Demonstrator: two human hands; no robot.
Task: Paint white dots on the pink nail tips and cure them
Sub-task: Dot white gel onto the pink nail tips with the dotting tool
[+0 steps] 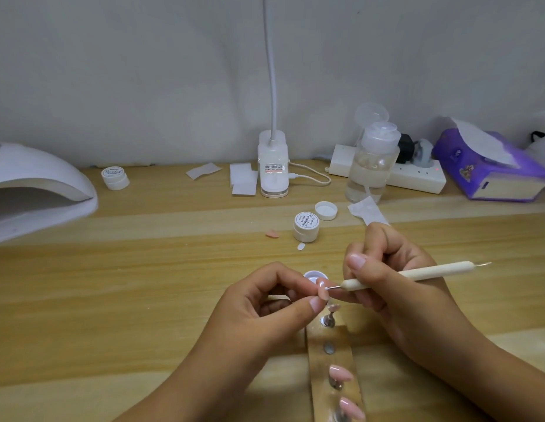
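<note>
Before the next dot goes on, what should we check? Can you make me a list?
1. Left hand pinches the pink nail tip between thumb and fingers: ok.
2. Right hand grips the dotting tool like a pen: ok.
3. Tool's metal point sits on the nail tip, with a white blob there: ok.
4. Open paint pot stands just behind the fingers, handy for dipping: ok.
5. Curing lamp is on the table to the left; switched on: cannot tell.
6. Other pink tips on the holder strip already dotted: cannot tell.
</note>
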